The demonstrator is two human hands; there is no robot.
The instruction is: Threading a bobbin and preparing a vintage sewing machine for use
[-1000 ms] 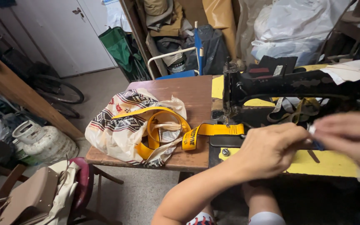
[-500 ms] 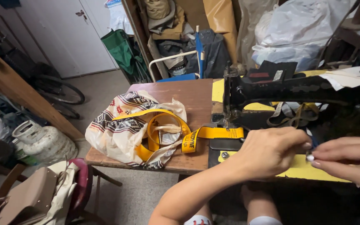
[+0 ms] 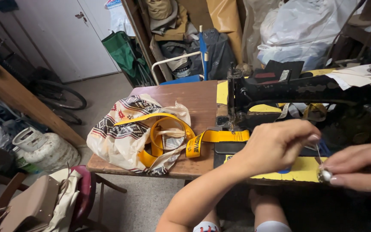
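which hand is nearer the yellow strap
Left. The left hand hovers just right of the yellow strap's end by the sewing machine. The right hand is farther right, pinching a small silver bobbin.

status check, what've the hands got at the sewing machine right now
Right hand pinches a small silver bobbin. Left hand pinches the thread above it. Black sewing machine just behind; yellow strap lies left, clear of both hands.

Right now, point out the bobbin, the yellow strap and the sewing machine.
bobbin (image 3: 324, 175), head view, on its round metal face.
yellow strap (image 3: 168, 121), head view, on the top of its loop.
sewing machine (image 3: 305, 88), head view, on its black arm.
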